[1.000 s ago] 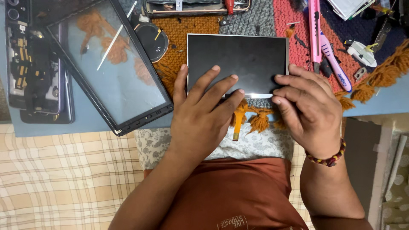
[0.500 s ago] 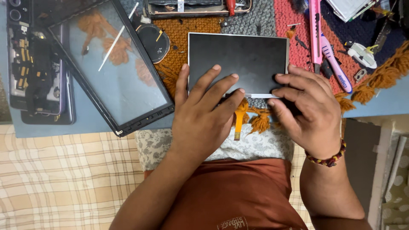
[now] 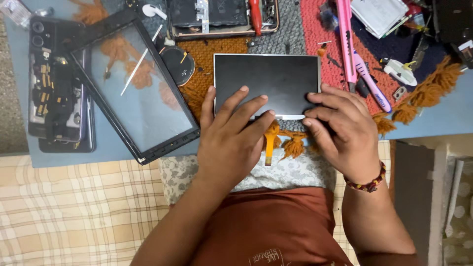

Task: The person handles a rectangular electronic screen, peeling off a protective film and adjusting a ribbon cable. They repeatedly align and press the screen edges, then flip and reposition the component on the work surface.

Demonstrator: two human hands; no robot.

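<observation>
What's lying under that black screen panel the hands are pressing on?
Under the black screen panel lies a knitted mat in orange, grey and red. An orange ribbon cable pokes out below. Anything else beneath is covered.

Two hands: left hand point(image 3: 231, 143) at 6 o'clock, right hand point(image 3: 340, 128) at 4. One dark panel point(image 3: 268, 79) at centre. One glass frame point(image 3: 133, 83) at 9. Two pink cutters point(image 3: 346, 39), point(image 3: 369, 81) at 2. One red screwdriver point(image 3: 255, 15) at 12. One bracelet point(image 3: 367, 183).

Both hands lie flat, left point(image 3: 231, 133) fingers spread, right point(image 3: 345, 128) fingers curled.
</observation>
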